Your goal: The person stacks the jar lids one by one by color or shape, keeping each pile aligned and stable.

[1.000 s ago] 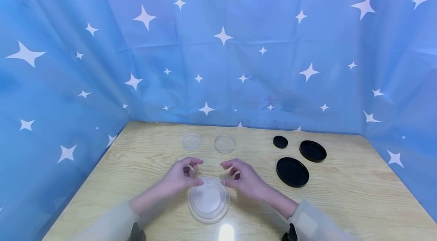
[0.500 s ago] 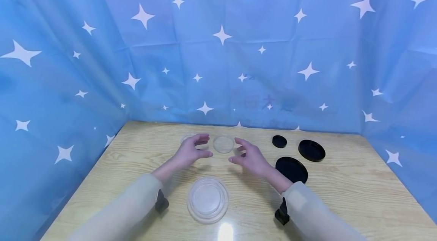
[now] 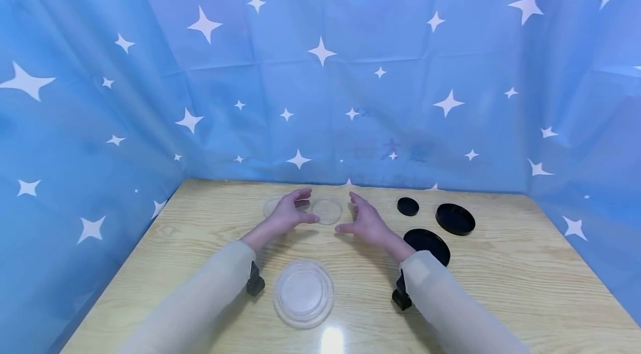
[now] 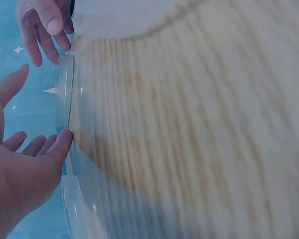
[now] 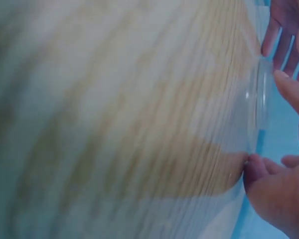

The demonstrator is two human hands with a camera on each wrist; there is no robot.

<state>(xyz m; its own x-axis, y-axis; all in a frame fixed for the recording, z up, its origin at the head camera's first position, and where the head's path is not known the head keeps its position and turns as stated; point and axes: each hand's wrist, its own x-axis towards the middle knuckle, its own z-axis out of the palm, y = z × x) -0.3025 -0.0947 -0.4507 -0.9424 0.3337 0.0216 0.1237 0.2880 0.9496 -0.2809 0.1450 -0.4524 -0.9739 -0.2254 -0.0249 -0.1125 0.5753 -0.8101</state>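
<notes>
Left hand (image 3: 286, 216): thumb and fingers stand wide apart, with nothing held between them.
Right hand (image 3: 368, 224): also wide and without a load; it faces the left one.
Middle clear dish (image 3: 327, 211): it lies flat on the counter (image 3: 526, 281), between both hands.
Left clear dish (image 3: 271, 206): just beyond the left hand, which covers a part of it.
Clear stack (image 3: 302, 294): nearer to the person, between the two sleeves.
Black dishes: to the right are a small black dish (image 3: 408, 207), a medium black dish (image 3: 454, 219) and a large black dish (image 3: 429, 241).
Possible trouble: the middle dish is low and smooth, so I judge that an uneven squeeze could let it slip or tilt; the left knuckles could push the left clear dish, and the right sleeve could drag the large black one.
Hard to see: whether fingertips touch the middle dish, I cannot tell; the number of pieces in the stack is unclear; the right arm hides some of the large black dish.
</notes>
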